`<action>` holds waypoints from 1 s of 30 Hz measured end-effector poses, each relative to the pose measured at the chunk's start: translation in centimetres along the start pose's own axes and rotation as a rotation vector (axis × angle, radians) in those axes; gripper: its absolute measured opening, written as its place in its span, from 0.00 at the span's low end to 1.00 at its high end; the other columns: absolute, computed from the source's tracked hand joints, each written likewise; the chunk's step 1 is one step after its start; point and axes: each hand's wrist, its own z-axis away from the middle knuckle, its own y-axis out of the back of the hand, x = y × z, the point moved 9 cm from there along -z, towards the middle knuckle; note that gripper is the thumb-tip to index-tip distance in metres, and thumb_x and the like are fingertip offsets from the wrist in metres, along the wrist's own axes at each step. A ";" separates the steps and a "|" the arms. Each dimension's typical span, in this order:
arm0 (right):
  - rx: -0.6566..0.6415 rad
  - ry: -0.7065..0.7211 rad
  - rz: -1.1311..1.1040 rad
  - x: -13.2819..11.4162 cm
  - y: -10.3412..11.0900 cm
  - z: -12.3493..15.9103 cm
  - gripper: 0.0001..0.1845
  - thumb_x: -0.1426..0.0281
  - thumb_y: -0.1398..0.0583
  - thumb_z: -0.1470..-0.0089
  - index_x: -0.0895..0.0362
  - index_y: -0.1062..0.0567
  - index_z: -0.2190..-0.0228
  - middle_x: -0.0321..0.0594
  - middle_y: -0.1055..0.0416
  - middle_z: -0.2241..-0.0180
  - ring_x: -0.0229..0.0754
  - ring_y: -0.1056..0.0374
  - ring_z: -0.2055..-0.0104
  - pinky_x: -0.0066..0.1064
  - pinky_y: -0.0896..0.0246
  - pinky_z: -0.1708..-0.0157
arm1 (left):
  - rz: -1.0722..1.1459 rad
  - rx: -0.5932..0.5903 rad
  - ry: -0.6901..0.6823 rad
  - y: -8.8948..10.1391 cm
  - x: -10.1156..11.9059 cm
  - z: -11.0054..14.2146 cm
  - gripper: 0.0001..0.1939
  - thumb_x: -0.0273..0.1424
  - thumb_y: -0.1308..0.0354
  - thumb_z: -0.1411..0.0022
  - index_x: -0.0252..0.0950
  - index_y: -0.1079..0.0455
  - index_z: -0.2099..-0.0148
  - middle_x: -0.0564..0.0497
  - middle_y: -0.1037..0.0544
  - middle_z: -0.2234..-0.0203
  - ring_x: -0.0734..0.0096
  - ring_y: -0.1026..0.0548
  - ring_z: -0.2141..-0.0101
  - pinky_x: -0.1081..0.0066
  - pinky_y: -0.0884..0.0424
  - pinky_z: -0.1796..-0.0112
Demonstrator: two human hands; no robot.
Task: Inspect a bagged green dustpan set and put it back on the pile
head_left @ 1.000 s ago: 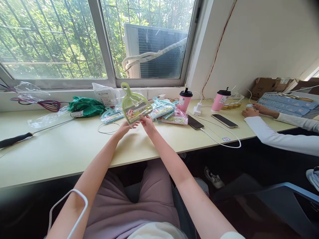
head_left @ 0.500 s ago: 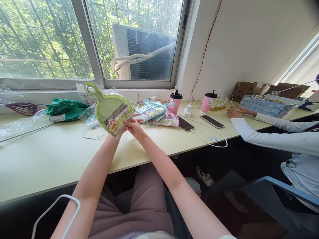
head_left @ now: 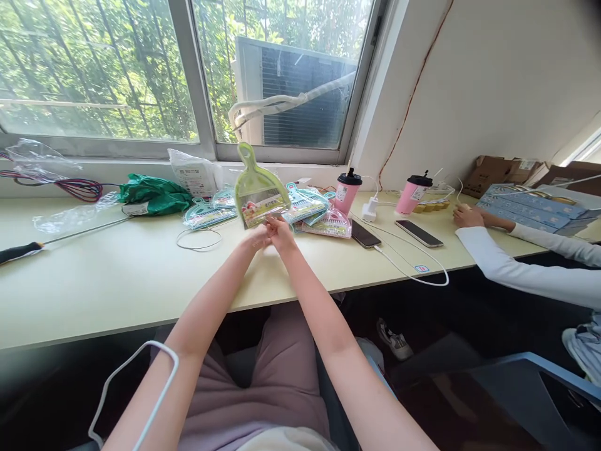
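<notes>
A green mini dustpan-and-brush set (head_left: 257, 188) in clear wrap stands upright above the desk, handle up. My left hand (head_left: 255, 238) and my right hand (head_left: 280, 233) meet at its lower edge, fingers closed on the wrapping there. Behind them lies a pile of similar teal and pink packaged sets (head_left: 310, 212).
The cream desk (head_left: 117, 282) holds a green bag (head_left: 150, 195), a whisk with a black handle (head_left: 21, 250), clear plastic, two pink cups (head_left: 347, 189), two phones (head_left: 364, 233) and a white cable (head_left: 413, 272). Another person's sleeve (head_left: 516, 269) reaches to blue boxes (head_left: 530, 203) at right.
The green set, tilted left and raised half a second ago, now stands upright and lower over the desk. Both hands have come together at its bottom edge.
</notes>
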 end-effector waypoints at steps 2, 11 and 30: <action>0.062 0.047 0.014 -0.6 1.1 -0.6 0.12 0.81 0.34 0.49 0.54 0.29 0.73 0.28 0.28 0.75 0.30 0.29 0.73 0.18 0.31 0.70 | 0.084 0.002 0.089 1.1 -0.5 -0.5 0.30 0.47 0.32 0.40 0.37 0.27 0.41 0.37 0.17 0.55 0.48 0.19 0.49 0.48 0.21 0.49; 0.185 0.110 0.063 0.2 3.0 -1.5 0.17 0.77 0.30 0.55 0.52 0.32 0.69 0.30 0.27 0.71 0.34 0.27 0.68 0.25 0.24 0.63 | 0.115 0.045 0.048 8.7 3.1 0.2 0.38 0.56 0.31 0.45 0.40 0.31 0.40 0.42 0.18 0.50 0.51 0.20 0.48 0.60 0.21 0.55; 0.155 0.056 0.117 0.9 2.7 -0.9 0.13 0.77 0.31 0.51 0.54 0.30 0.70 0.26 0.27 0.76 0.31 0.32 0.77 0.24 0.26 0.69 | 0.104 0.150 0.078 9.5 0.6 2.0 0.35 0.38 0.24 0.59 0.37 0.34 0.50 0.46 0.16 0.62 0.55 0.17 0.59 0.59 0.22 0.58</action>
